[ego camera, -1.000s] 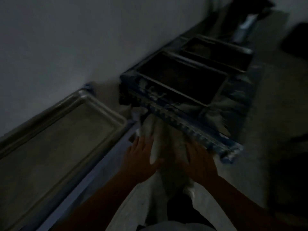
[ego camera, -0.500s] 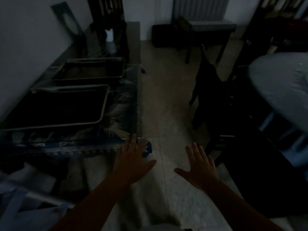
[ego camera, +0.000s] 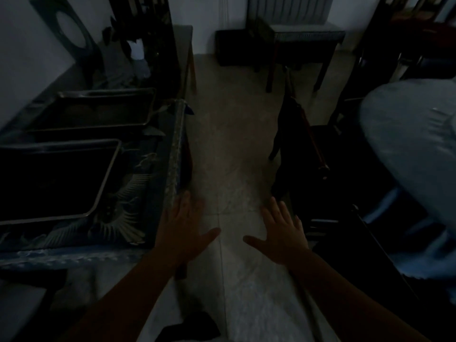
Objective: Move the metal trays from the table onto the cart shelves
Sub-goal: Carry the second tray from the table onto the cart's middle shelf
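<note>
Near tray lay left-forward of left hand, long axis crosswise on desk. Left hand nearer; right hand well apart. Both spread wide, holding nothing.

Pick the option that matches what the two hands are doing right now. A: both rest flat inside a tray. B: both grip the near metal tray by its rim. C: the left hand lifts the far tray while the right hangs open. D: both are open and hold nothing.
D: the left hand and right hand are spread with straight fingers over the floor, while the near tray and far tray lie untouched on the table.
</note>
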The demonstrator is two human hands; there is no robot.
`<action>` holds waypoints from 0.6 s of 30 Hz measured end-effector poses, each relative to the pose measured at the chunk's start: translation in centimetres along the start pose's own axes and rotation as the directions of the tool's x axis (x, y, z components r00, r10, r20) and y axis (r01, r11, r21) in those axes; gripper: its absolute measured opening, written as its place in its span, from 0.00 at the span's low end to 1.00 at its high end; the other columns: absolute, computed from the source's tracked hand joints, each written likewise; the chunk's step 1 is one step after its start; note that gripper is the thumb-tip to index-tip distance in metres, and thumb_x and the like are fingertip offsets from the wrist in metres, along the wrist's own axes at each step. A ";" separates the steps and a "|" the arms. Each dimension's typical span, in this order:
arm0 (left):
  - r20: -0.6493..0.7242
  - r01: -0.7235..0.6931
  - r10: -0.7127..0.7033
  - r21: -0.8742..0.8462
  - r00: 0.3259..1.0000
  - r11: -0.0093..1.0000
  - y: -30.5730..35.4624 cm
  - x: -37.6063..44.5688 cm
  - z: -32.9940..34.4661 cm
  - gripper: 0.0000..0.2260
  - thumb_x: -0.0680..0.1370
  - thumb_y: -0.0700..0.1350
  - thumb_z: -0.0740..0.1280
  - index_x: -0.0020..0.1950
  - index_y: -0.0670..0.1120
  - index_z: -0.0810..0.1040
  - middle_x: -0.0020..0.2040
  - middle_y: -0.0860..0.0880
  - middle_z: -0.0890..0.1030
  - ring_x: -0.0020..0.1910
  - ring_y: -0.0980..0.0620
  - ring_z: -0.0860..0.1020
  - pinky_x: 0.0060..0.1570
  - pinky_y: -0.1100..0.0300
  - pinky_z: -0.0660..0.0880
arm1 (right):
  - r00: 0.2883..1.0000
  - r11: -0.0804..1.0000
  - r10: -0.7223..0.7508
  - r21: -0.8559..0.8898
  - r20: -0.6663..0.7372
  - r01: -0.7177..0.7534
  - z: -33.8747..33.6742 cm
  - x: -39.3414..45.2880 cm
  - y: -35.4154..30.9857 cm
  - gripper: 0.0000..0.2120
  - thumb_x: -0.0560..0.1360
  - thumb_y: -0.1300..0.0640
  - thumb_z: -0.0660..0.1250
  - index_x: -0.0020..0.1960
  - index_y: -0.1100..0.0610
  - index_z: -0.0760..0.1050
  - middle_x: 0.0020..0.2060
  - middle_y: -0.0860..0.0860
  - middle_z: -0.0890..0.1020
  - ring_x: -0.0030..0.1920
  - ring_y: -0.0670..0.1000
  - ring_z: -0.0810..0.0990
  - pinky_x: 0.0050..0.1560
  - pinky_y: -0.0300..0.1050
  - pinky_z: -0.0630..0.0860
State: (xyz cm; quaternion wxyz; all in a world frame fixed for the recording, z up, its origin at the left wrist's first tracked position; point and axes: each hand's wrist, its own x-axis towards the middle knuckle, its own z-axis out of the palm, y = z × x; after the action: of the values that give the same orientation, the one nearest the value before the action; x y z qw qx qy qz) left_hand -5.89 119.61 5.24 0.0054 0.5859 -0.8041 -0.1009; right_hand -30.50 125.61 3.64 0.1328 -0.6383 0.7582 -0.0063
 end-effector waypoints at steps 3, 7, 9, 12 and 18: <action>0.028 0.004 -0.003 -0.008 1.000 1.000 -0.7 4.9 -0.2 0.49 0.63 0.80 0.36 0.79 0.56 0.42 0.81 0.48 0.40 0.79 0.46 0.43 0.75 0.39 0.47 | 1.000 1.000 -0.027 0.006 -0.014 0.027 -0.7 5.8 0.8 0.54 0.58 0.17 0.40 0.76 0.46 0.41 0.77 0.48 0.37 0.76 0.52 0.35 0.73 0.63 0.45; 0.052 0.013 -0.014 0.011 0.999 1.000 -3.0 13.8 0.0 0.46 0.65 0.79 0.39 0.78 0.58 0.37 0.81 0.48 0.38 0.79 0.46 0.42 0.75 0.40 0.46 | 0.999 0.999 -0.032 0.003 -0.006 0.032 -1.6 14.8 1.2 0.54 0.58 0.17 0.40 0.76 0.46 0.42 0.77 0.48 0.38 0.76 0.51 0.36 0.74 0.63 0.46; 0.071 0.016 -0.016 0.009 0.997 1.000 -3.8 18.8 -0.3 0.44 0.67 0.78 0.42 0.78 0.58 0.37 0.81 0.48 0.39 0.79 0.46 0.41 0.75 0.39 0.46 | 1.000 1.000 -0.014 -0.005 -0.002 0.014 -2.3 19.3 1.2 0.53 0.59 0.17 0.40 0.76 0.45 0.43 0.77 0.48 0.38 0.76 0.51 0.36 0.74 0.63 0.46; 0.115 -0.011 0.011 -0.002 0.993 1.000 -4.3 26.0 -2.1 0.48 0.64 0.81 0.39 0.79 0.58 0.38 0.80 0.49 0.37 0.79 0.46 0.41 0.75 0.39 0.45 | 0.999 1.000 0.031 -0.003 0.022 -0.031 -4.0 25.6 1.3 0.52 0.59 0.18 0.42 0.76 0.44 0.43 0.77 0.48 0.38 0.76 0.52 0.36 0.74 0.62 0.46; 0.139 -0.040 0.045 -0.043 0.989 0.998 -4.1 38.5 -5.6 0.49 0.66 0.79 0.44 0.80 0.54 0.39 0.81 0.47 0.38 0.79 0.44 0.39 0.75 0.40 0.45 | 0.998 0.998 0.060 -0.002 0.010 -0.060 -7.2 36.9 2.6 0.50 0.61 0.19 0.44 0.76 0.43 0.44 0.77 0.46 0.39 0.76 0.51 0.37 0.73 0.62 0.47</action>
State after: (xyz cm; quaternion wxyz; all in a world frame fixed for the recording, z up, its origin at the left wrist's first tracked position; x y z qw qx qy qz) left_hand -13.40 81.19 5.86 -0.0370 0.5599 -0.8126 -0.1577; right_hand -40.03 89.13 2.93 0.1362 -0.6155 0.7763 0.0017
